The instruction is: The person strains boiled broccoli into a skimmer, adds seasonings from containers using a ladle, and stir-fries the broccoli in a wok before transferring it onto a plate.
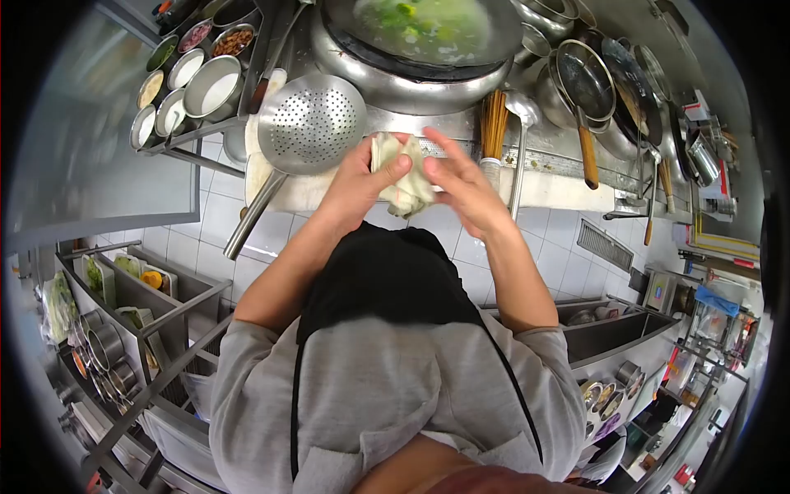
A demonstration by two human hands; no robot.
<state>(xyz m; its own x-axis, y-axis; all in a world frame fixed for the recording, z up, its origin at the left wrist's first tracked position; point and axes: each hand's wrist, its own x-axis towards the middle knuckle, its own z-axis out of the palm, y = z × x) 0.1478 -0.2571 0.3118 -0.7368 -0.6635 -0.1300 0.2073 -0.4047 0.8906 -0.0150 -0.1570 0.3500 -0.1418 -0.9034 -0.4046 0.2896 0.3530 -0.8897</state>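
Note:
A crumpled pale cloth [401, 177] is bunched in front of my apron, near the stove's front edge. My left hand [362, 179] is closed on it, with the thumb pressed over its folds. On the other side, my right hand [467, 185] has its fingers stretched and apart, close to the cloth; whether its thumb touches the cloth I cannot tell. Left of the hands lies a perforated strainer ladle [311, 123], its handle sticking out past the counter edge. Beyond them, a large wok [411, 62] holds steaming liquid with green and yellow pieces.
A bamboo brush [493, 123] and a metal ladle [522, 111] stand to the right. Farther right are a wooden-handled strainer [586, 136] and several pans. Seasoning pots [212, 89] fill a rack at upper left. A metal shelf with food containers [127, 267] stands at lower left.

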